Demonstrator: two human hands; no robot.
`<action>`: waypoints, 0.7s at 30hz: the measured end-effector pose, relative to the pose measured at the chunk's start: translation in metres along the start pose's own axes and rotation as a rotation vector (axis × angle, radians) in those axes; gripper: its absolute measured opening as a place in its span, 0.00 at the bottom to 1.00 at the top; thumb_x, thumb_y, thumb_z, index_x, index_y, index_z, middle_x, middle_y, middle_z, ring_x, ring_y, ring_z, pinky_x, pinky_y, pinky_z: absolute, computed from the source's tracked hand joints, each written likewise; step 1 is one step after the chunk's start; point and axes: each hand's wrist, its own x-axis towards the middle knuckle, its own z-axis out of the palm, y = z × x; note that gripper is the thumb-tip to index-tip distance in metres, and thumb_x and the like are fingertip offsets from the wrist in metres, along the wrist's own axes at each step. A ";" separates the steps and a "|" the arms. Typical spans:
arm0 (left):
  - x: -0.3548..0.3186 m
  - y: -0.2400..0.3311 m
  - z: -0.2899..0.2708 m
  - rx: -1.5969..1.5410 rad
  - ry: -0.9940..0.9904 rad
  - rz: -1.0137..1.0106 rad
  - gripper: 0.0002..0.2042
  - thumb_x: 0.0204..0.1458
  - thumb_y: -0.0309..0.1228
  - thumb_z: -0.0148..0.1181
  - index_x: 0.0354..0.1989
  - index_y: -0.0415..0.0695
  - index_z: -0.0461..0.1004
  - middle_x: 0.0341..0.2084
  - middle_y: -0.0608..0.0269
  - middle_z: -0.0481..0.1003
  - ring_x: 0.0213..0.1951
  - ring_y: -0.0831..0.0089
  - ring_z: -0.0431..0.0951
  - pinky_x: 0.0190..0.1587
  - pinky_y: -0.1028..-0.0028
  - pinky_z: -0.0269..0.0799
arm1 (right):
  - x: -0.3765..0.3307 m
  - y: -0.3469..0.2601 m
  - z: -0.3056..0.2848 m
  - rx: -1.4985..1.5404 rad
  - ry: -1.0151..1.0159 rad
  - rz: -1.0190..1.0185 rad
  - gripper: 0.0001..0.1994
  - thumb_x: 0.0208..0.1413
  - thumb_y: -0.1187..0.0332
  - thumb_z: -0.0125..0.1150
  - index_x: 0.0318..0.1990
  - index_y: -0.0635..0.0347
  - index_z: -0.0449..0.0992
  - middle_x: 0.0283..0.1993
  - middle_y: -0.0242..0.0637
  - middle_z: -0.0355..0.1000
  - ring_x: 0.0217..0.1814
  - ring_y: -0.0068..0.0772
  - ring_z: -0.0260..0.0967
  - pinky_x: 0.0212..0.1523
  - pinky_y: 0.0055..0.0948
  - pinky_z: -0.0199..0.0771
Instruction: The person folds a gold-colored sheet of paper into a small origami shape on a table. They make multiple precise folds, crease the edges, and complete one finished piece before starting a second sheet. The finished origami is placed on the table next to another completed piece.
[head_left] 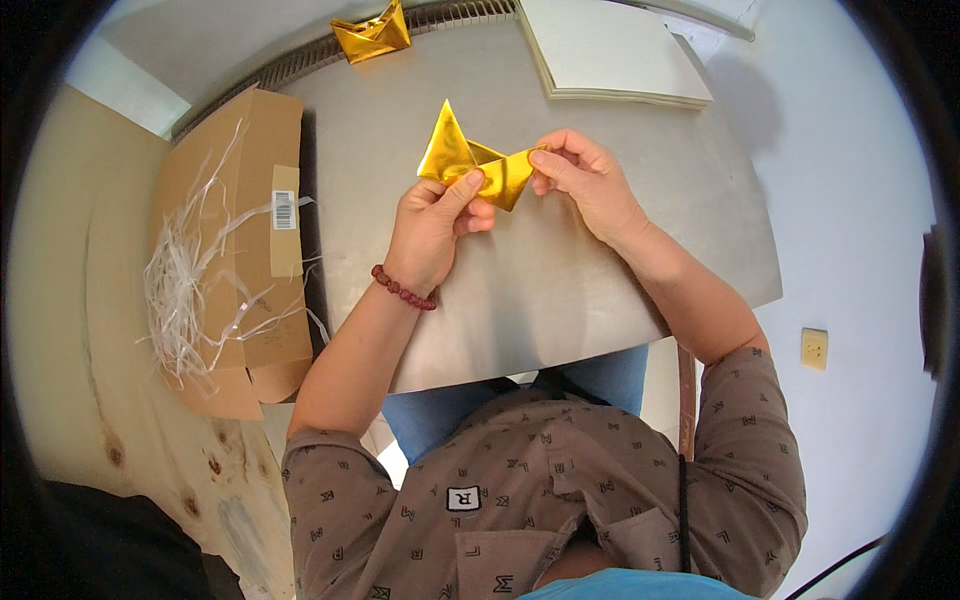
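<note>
Between my two hands, above the grey table (560, 290), is a folded gold foil paper (507, 180) with one tall pointed flap standing up on its left. My left hand (440, 218) pinches its lower middle, the thumb lying on the front. My right hand (590, 180) grips its right corner between thumb and fingers. Another folded gold paper (372, 36), shaped like a small boat, rests at the table's far edge, out of reach of both hands in this view.
A stack of white sheets (615, 55) lies at the far right of the table. Left of the table stands a cardboard box (275, 345) with shredded white plastic strands (180, 285) hanging over it. A wall socket (814, 349) is on the right.
</note>
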 end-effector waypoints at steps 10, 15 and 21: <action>-0.002 -0.003 0.002 0.088 0.027 0.017 0.10 0.66 0.32 0.65 0.45 0.36 0.79 0.29 0.61 0.82 0.29 0.77 0.83 0.35 0.79 0.83 | 0.004 -0.015 -0.007 -0.154 0.422 -0.247 0.06 0.65 0.66 0.67 0.43 0.58 0.80 0.41 0.31 0.79 0.42 0.28 0.74 0.51 0.29 0.75; -0.001 -0.005 0.006 0.153 0.010 0.031 0.14 0.64 0.33 0.68 0.46 0.32 0.78 0.32 0.56 0.83 0.31 0.74 0.86 0.36 0.78 0.85 | -0.007 -0.013 0.013 -0.941 0.076 -0.731 0.06 0.54 0.70 0.72 0.39 0.56 0.83 0.47 0.34 0.80 0.50 0.37 0.72 0.57 0.35 0.71; -0.002 -0.005 0.010 0.185 -0.006 0.015 0.16 0.65 0.32 0.66 0.51 0.29 0.75 0.40 0.52 0.82 0.35 0.71 0.87 0.37 0.77 0.86 | -0.005 -0.011 0.019 -0.902 0.048 -0.646 0.08 0.52 0.70 0.74 0.38 0.55 0.82 0.50 0.32 0.79 0.54 0.39 0.69 0.57 0.35 0.70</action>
